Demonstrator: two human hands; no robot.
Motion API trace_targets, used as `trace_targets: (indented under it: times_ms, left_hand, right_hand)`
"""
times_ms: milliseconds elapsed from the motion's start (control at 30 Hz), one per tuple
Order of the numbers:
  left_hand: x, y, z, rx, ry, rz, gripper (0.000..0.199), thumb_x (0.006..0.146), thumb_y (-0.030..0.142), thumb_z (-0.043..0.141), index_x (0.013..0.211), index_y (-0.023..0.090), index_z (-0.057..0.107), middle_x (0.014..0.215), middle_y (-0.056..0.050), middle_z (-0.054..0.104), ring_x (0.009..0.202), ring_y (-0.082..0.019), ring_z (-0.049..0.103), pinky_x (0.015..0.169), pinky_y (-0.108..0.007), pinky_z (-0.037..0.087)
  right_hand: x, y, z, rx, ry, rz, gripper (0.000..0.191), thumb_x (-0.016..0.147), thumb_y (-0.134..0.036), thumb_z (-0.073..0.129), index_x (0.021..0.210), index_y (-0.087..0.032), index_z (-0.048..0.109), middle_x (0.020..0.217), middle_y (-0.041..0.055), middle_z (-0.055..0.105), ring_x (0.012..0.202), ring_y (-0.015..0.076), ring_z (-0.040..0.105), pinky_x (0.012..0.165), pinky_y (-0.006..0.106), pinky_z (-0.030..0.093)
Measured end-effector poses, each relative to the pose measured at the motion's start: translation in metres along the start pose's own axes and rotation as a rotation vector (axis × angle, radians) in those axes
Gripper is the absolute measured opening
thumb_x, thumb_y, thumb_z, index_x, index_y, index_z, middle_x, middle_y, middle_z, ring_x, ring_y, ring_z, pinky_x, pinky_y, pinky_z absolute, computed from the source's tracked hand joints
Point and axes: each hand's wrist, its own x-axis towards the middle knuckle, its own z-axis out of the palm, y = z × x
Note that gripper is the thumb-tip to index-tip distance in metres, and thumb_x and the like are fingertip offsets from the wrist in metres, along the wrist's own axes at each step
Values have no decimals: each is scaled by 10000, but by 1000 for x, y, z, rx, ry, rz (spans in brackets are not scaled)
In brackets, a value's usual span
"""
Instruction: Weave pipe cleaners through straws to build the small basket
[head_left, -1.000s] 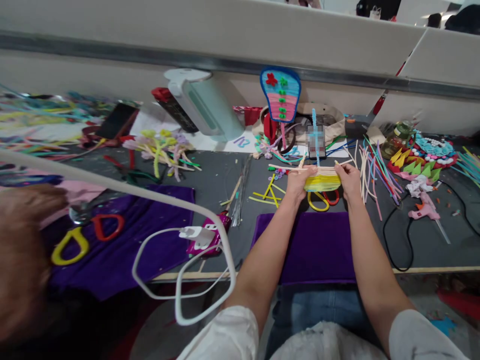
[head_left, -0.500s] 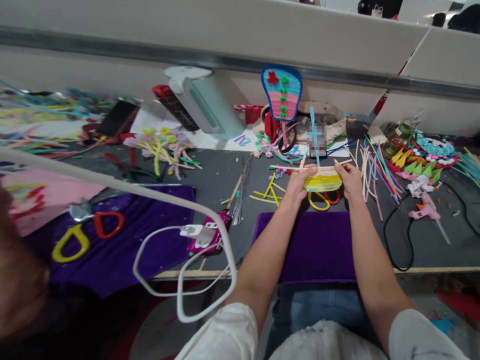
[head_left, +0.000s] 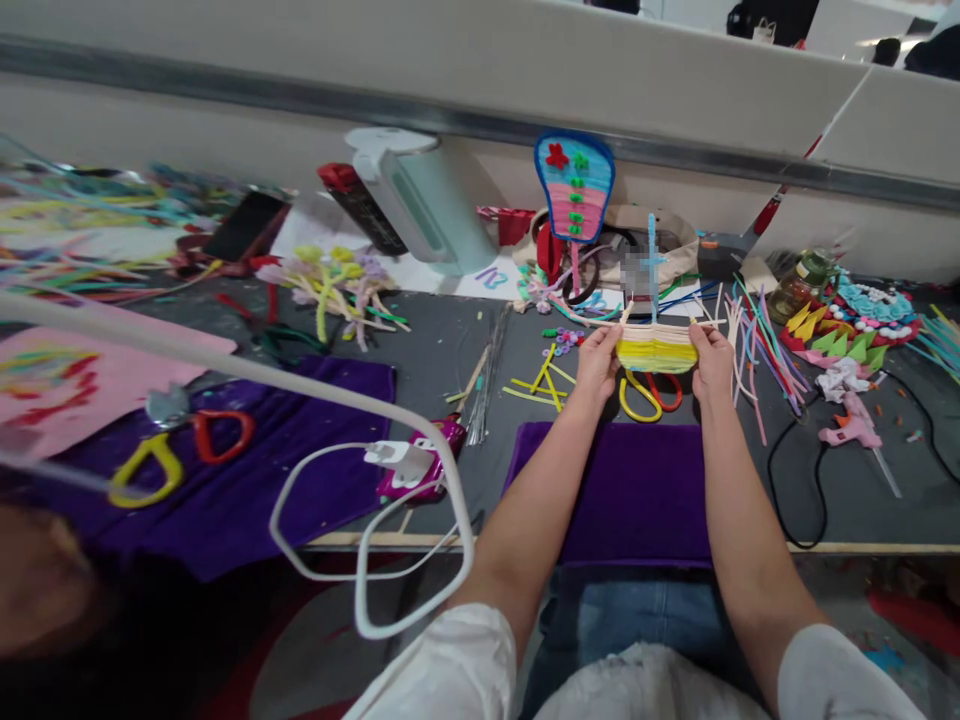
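Nearest to us, below our forearms, are blue jeans [head_left: 600, 625], then a folded purple cloth [head_left: 611, 490] at the front edge of the dark grey tabletop [head_left: 439, 345]. Just beyond the cloth, yellow and red scissor handles [head_left: 639, 417] show partly beneath our work.

Our hands meet a striped piece [head_left: 656, 350] above the tabletop, straight ahead of us. It lies between them, its long axis running side to side. The fingers of our left hand [head_left: 598, 362] are pinched together on its left end, and those of our right hand [head_left: 712, 360] on its right end; neither hand looks clearly nearer its middle. The piece is a shallow, fuzzy band, pale pink along the far edge and yellow toward us, with a curved near edge. Small pale tips poke up by its far corners. A light blue stem [head_left: 652, 285] with a short crosspiece points away from us at its centre; whether they are joined, we cannot tell.

To the left lie loose yellow strips [head_left: 538, 388]; farther to the right is a pink glue gun [head_left: 855, 425]. Farther back stand a blue and pink fan shape [head_left: 556, 185] with green and red decorations, and a pale green jug [head_left: 450, 225] by the wall [head_left: 480, 175].
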Motion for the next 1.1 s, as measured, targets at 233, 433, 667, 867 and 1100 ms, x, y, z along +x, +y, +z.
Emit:
trace_targets:
  times_ms: [233,433,667,867,1100]
  left_hand:
    - [-3,5,3,-35,39,-1,422,486,394,887,746,175,637,684,21,671,565,-99,595,534,-207,460]
    - [-3,7,3,-49,111,34,318,523,304,838,747,179,651,659,41,647,555,-92,576,506,-200,414]
    - [-1,4,7,-166,44,97,319,519,264,846,655,165,575,626,46,615,564,-86,577,578,-206,448]
    - [6,-6,8,-318,76,182,340,508,250,889,686,157,614,648,27,646,620,-102,606,708,-251,492]
    - [5,-7,9,-220,82,273,308,512,267,894,677,149,663,668,19,651,626,-94,587,673,-228,467]
  right_hand:
    - [-1,-1,3,9,15,-22,321,594,-397,798,714,-200,574,659,-65,601,622,98,554,650,252,480]
    - [-2,-2,4,-5,5,-59,301,612,-382,796,721,-193,588,673,-66,596,624,84,538,640,224,470]
    - [-2,0,6,-24,-4,-91,286,629,-365,785,721,-182,585,670,-69,575,623,74,521,637,215,453]
    - [5,13,1,-106,-47,-94,318,679,-417,735,788,-168,569,722,-47,571,659,89,532,675,245,466]
    - [-1,6,-1,-619,248,-507,256,816,-407,616,926,-180,576,914,33,593,771,136,538,753,290,460]
